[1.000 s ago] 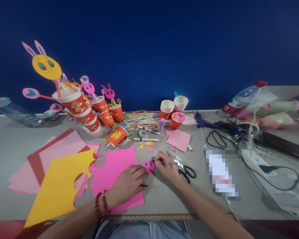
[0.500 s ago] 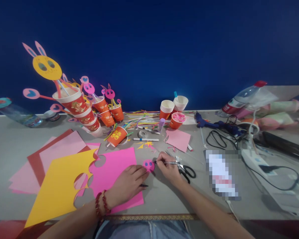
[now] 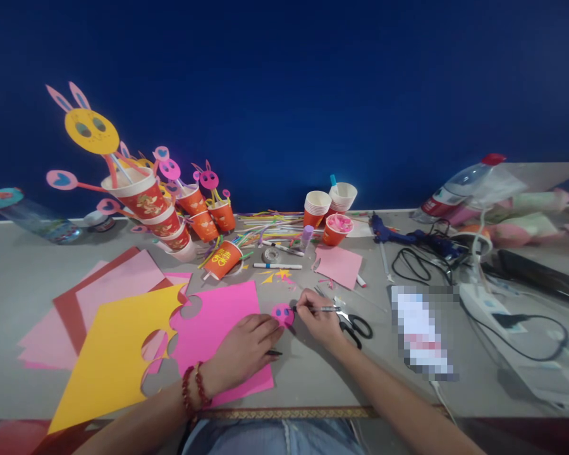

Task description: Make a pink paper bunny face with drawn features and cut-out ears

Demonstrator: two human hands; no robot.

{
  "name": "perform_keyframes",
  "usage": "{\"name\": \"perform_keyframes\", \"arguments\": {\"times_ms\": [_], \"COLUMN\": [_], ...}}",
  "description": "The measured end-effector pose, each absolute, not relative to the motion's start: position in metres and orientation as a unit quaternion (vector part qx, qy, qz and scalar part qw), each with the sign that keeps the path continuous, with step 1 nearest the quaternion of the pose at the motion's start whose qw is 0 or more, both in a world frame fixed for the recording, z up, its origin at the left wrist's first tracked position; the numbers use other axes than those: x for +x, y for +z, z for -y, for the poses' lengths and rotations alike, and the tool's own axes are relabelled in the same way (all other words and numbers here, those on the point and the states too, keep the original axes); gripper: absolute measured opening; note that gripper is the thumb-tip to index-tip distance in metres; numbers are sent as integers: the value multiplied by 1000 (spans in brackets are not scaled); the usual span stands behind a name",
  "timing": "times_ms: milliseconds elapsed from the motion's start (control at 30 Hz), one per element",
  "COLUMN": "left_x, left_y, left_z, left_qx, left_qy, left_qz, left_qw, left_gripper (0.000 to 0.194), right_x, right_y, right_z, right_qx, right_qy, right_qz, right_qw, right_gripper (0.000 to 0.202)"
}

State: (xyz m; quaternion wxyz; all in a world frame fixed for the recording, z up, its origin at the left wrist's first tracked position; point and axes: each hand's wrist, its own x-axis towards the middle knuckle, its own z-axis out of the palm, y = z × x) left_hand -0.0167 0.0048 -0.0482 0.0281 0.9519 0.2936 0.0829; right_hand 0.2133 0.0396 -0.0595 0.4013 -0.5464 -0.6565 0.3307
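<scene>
Under the fingertips of my left hand point(image 3: 243, 347), a small round pink paper face point(image 3: 283, 313) with two blue eyes is held against the table. A short black piece point(image 3: 274, 352), perhaps a pen cap, pokes out below those fingers. My right hand point(image 3: 318, 321) is closed round a slim pen point(image 3: 327, 309), its tip at the disc's right edge. Beneath my left hand lies a bright pink sheet point(image 3: 218, 316) with round cut-outs. Scissors point(image 3: 355, 325) with black handles lie just right of my right hand.
A cut yellow sheet point(image 3: 109, 341) and other coloured papers lie left. Decorated paper cups point(image 3: 145, 199) stand behind them. Straws, a tipped cup point(image 3: 222, 259), tape point(image 3: 270, 254) and markers sit mid-table. To the right are a phone point(image 3: 422, 332), a power strip point(image 3: 493, 322), cables and a glue gun point(image 3: 393, 234).
The view has shifted very slightly. My hands, the pen and the paper face stay in practically the same places.
</scene>
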Motion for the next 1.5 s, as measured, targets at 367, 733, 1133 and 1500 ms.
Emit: {"name": "perform_keyframes", "arguments": {"times_ms": [367, 733, 1133, 1500], "left_x": [-17, -17, -17, -16], "left_y": [-48, -48, -50, -49], "left_z": [-5, -5, -5, -5], "left_qx": [952, 952, 952, 952], "left_qy": [91, 89, 83, 85], "left_qz": [-292, -293, -293, -291], "left_qw": [23, 27, 29, 31], "left_gripper": [54, 53, 53, 52], "right_x": [213, 213, 213, 213], "right_y": [-59, -57, -56, -57], "right_z": [-39, -40, -40, -40], "right_qx": [-550, -553, -562, -554], "right_qy": [326, 320, 317, 321], "right_qz": [660, 662, 661, 662], "right_qw": [395, 392, 383, 388], "right_gripper": [16, 17, 15, 15]}}
